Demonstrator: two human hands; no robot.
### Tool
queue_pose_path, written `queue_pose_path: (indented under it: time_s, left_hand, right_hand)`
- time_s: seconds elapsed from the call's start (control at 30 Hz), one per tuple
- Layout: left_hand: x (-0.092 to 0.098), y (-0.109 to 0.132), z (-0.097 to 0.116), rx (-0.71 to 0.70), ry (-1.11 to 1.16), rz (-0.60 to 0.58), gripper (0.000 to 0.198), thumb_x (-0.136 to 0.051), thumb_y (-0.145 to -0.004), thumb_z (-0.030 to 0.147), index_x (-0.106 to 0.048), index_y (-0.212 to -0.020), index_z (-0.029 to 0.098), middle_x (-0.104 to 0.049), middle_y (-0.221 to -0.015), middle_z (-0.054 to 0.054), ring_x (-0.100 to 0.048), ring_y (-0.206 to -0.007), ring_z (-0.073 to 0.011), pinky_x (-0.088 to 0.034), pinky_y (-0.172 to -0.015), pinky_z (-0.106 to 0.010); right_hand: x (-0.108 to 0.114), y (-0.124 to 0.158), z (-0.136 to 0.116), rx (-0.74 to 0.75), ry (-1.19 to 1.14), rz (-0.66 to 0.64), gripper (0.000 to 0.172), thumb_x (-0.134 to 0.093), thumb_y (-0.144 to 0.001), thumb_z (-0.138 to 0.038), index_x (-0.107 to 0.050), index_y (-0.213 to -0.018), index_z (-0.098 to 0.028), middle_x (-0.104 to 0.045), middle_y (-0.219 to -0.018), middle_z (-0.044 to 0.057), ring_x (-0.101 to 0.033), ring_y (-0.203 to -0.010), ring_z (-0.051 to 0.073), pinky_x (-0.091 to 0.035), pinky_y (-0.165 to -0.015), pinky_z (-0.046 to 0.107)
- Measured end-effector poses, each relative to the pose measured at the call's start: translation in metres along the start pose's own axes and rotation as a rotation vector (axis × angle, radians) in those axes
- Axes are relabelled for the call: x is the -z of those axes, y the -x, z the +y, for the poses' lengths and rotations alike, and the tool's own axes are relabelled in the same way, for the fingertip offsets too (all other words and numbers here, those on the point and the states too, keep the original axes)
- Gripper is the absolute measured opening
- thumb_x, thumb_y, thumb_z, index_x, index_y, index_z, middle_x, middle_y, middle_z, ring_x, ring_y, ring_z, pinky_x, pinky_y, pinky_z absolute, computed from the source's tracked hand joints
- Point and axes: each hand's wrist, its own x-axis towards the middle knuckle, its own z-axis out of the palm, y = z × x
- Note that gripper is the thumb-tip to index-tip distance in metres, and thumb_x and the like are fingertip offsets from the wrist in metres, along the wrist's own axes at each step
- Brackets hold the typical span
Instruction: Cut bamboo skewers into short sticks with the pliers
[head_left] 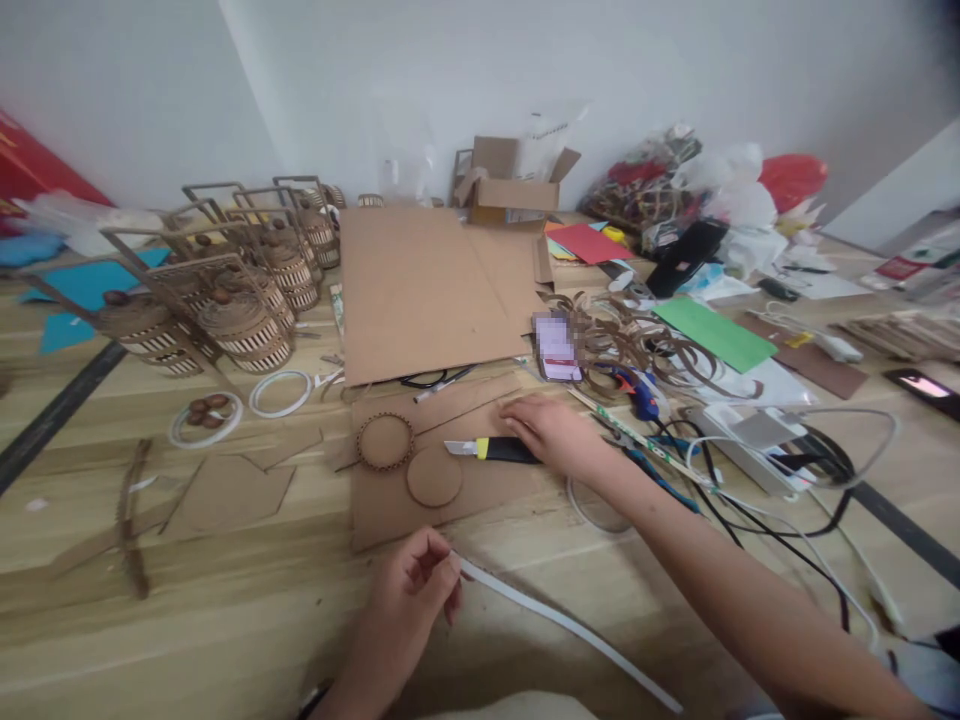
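A thin white strip (562,622) is pinched at one end between the thumb and fingers of my left hand (409,605); its other end trails toward the lower right. My right hand (555,432) is palm down over the rear of a black and yellow utility knife (504,450), its fingers stretched out to the left. I cannot tell whether it touches the knife. The blade points left over a cardboard sheet (382,520). Beside it lie a cardboard disc (435,477) and a toothed brown ring (385,442).
Several woven baskets with handles (244,325) stand at the left. White rings (280,394) lie nearby. A large cardboard panel (427,300) is at the back. On the right are a phone (556,347), coiled brown strips (630,345), a blue glue gun (637,390) and a power strip (750,455) with cables.
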Motion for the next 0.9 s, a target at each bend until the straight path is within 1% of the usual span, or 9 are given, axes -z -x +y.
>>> queue_pose_path:
  time_s: [0.1,0.23,0.33,0.47,0.53,0.6,0.67,0.77,0.9]
  left_hand:
    - [0.000,0.000,-0.002,0.010,0.015,-0.014,0.032,-0.061,-0.075,0.049,-0.048,-0.066,0.021,-0.052,-0.053,0.005,-0.047,-0.049,-0.0106,-0.040,-0.052,-0.023]
    - [0.002,0.001,-0.005,0.013,0.015,-0.023,0.029,-0.059,-0.078,0.045,-0.047,-0.068,0.021,-0.054,-0.054,0.005,-0.048,-0.050,-0.0103,-0.040,-0.053,-0.022]
    - [0.002,0.000,-0.006,0.022,0.030,-0.033,0.029,-0.059,-0.078,0.045,-0.047,-0.068,0.021,-0.053,-0.053,0.005,-0.047,-0.050,-0.0101,-0.039,-0.052,-0.022]
    - [-0.001,-0.002,-0.006,0.038,0.075,-0.051,0.032,-0.060,-0.075,0.049,-0.047,-0.067,0.020,-0.051,-0.052,0.005,-0.046,-0.048,-0.0095,-0.039,-0.050,-0.022]
    - [-0.002,-0.003,-0.007,0.045,0.099,-0.066,0.033,-0.061,-0.074,0.050,-0.047,-0.067,0.020,-0.051,-0.052,0.005,-0.045,-0.047,-0.0090,-0.039,-0.049,-0.022]
    - [-0.004,-0.004,-0.010,0.050,0.129,-0.070,0.034,-0.062,-0.072,0.050,-0.045,-0.067,0.021,-0.051,-0.052,0.006,-0.044,-0.045,-0.0082,-0.038,-0.047,-0.022]
    - [-0.005,-0.005,-0.012,0.051,0.150,-0.061,0.034,-0.063,-0.071,0.049,-0.044,-0.066,0.021,-0.052,-0.053,0.005,-0.043,-0.045,-0.0074,-0.038,-0.046,-0.021]
    - [-0.006,-0.006,-0.014,0.054,0.164,-0.055,0.034,-0.064,-0.070,0.047,-0.043,-0.066,0.021,-0.054,-0.056,0.005,-0.043,-0.045,-0.0067,-0.038,-0.045,-0.021]
    - [-0.007,-0.005,-0.010,0.066,0.177,-0.058,0.034,-0.065,-0.069,0.047,-0.043,-0.066,0.021,-0.056,-0.057,0.004,-0.044,-0.046,-0.0070,-0.038,-0.045,-0.021]
  right_hand:
    - [-0.016,-0.046,-0.016,0.110,-0.035,-0.028,0.031,-0.043,-0.098,-0.019,-0.066,-0.119,-0.016,-0.070,-0.120,0.011,-0.063,-0.113,0.021,-0.047,-0.097,0.032]
    - [-0.040,-0.095,-0.030,0.196,-0.033,-0.064,0.036,-0.044,-0.099,-0.027,-0.062,-0.127,-0.011,-0.064,-0.131,0.016,-0.057,-0.124,0.023,-0.044,-0.104,0.035]
    - [-0.052,-0.110,-0.037,0.176,-0.003,-0.050,0.044,-0.041,-0.101,-0.032,-0.055,-0.135,-0.008,-0.058,-0.138,0.019,-0.052,-0.129,0.027,-0.039,-0.108,0.042]
    - [-0.051,-0.115,-0.041,0.114,0.052,-0.003,0.051,-0.038,-0.102,-0.036,-0.041,-0.146,-0.011,-0.046,-0.149,0.019,-0.037,-0.139,0.031,-0.028,-0.115,0.050]
    - [-0.048,-0.121,-0.040,0.088,0.081,-0.009,0.045,-0.037,-0.103,-0.032,-0.046,-0.142,-0.013,-0.052,-0.143,0.018,-0.040,-0.136,0.029,-0.029,-0.115,0.048]
    - [-0.046,-0.131,-0.038,0.063,0.114,-0.052,0.036,-0.042,-0.102,-0.027,-0.056,-0.132,-0.013,-0.061,-0.129,0.017,-0.052,-0.124,0.028,-0.039,-0.107,0.046]
    - [-0.046,-0.142,-0.036,0.047,0.148,-0.112,0.029,-0.053,-0.098,-0.028,-0.060,-0.123,-0.015,-0.065,-0.121,0.013,-0.061,-0.109,0.024,-0.050,-0.096,0.044]
    - [-0.046,-0.156,-0.036,0.050,0.197,-0.182,0.032,-0.060,-0.095,-0.034,-0.059,-0.122,-0.018,-0.062,-0.123,0.008,-0.064,-0.102,0.022,-0.055,-0.086,0.043]
    - [-0.040,-0.166,-0.037,0.099,0.248,-0.220,0.032,-0.060,-0.095,-0.034,-0.059,-0.123,-0.017,-0.062,-0.123,0.009,-0.064,-0.102,0.022,-0.055,-0.086,0.043]
